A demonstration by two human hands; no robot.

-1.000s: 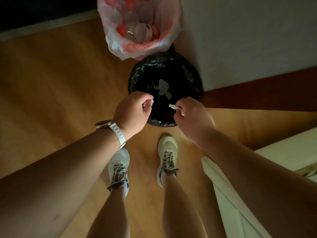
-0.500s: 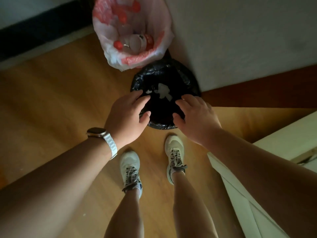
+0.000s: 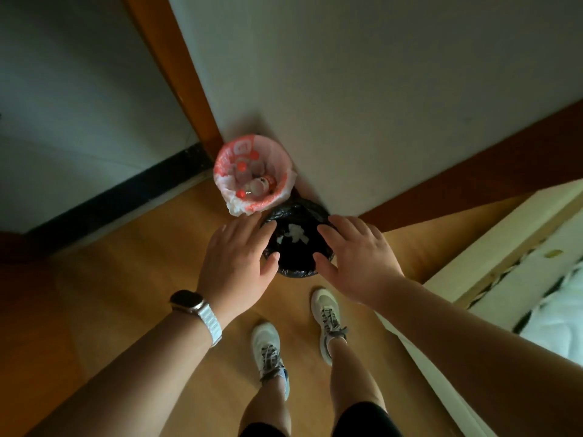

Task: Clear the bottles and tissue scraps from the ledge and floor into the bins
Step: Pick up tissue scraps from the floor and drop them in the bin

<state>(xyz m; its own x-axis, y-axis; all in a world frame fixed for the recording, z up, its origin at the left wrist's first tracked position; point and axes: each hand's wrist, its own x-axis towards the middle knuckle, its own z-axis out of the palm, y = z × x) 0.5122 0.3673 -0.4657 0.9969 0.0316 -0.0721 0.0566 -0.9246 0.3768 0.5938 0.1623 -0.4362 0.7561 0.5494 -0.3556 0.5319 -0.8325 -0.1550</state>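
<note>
**Empty hands over the black bin, scraps already inside**

Both hands hover palm-down with fingers straight and spread, and neither holds anything. The left hand (image 3: 235, 263) (the one with the watch (image 3: 189, 302) at its wrist) covers the left edge of the black bin (image 3: 296, 274). The right hand (image 3: 359, 260) covers the right edge, so the bin's mouth shows in the gap between them. Open, empty palms over an open mouth read to me as the close of a drop. Whether any finger touches the liner cannot be told.

The tissue scraps (image 3: 295, 234) lie between the two hands and below them, white against the black liner at the bottom of the bin. The bottles (image 3: 258, 184) sit in the pink bin (image 3: 243, 208), just beyond the left hand's fingertips, with several red caps showing. That bin stands right beside the black one, touching it or very nearly.

Both bins stand on the floor (image 3: 142, 279) against the wall (image 3: 378, 105), on the far side of the hands. This placing probably serves the sorting: bottles go in one and tissue in the other, both within reach of a single standing spot. The shoes (image 3: 328, 323) are planted on the near side of the hands, toes towards the black bin.

No ledge can be picked out for certain, so what remains there is unknown. Judged by the bins alone, this round looks finished.
</note>
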